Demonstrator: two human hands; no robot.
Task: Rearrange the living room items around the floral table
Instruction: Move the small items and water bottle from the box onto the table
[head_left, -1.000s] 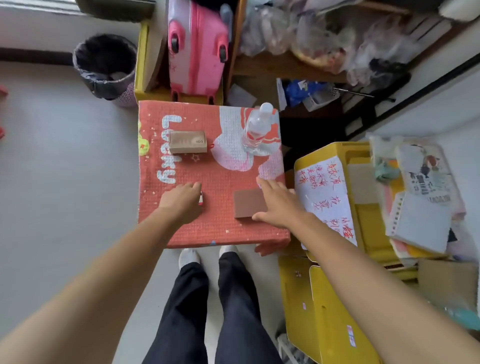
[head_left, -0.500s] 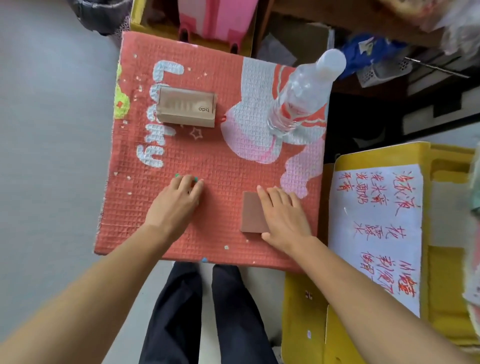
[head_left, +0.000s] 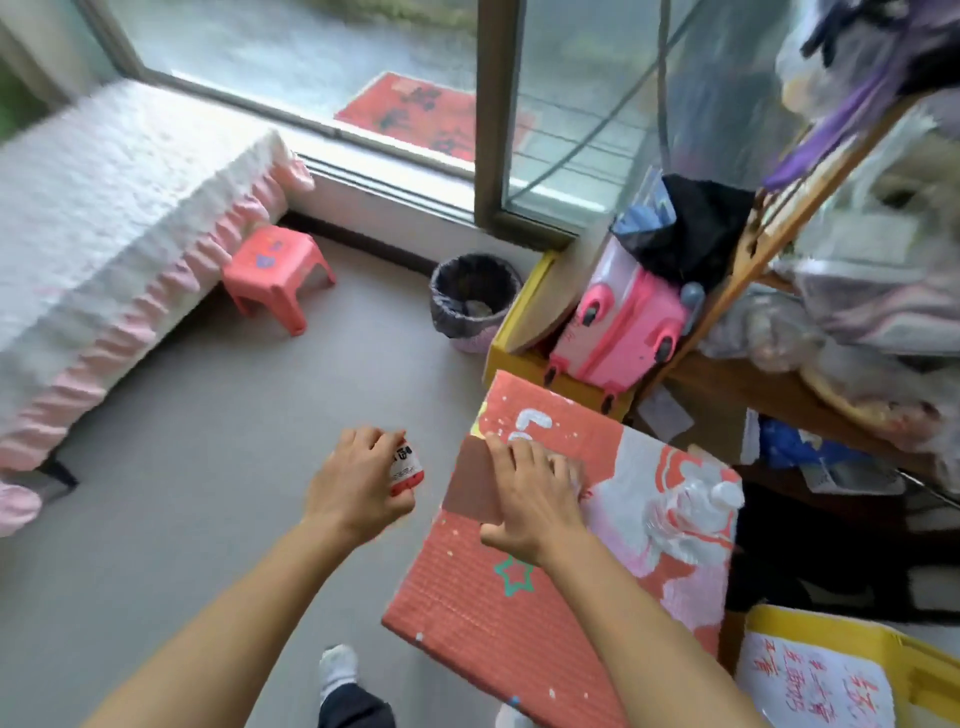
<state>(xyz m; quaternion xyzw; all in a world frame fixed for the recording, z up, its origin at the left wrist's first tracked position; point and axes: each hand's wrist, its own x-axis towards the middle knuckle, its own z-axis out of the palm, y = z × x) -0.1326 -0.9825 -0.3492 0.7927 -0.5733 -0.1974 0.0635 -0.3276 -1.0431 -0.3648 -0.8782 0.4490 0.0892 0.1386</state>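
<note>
- One bed (head_left: 93, 218) with a pink frill fills the left; its placement looks unrelated to the task.
- One red patterned table (head_left: 519, 597) stands at right, beside one pink suitcase (head_left: 618, 322).
- One pink stool (head_left: 275, 270) and one lined bin (head_left: 475, 299) sit near the window, well apart from the table.
- One water bottle (head_left: 696, 504), blurred, stands on the table.
- Our right hand (head_left: 530, 493) pinches one brown card (head_left: 475, 486) lifted at the table's left edge, we judge for relocation.
- Our left hand (head_left: 358, 483), off the table over the floor, is clenched around one small red-and-white packet (head_left: 408, 465).
</note>
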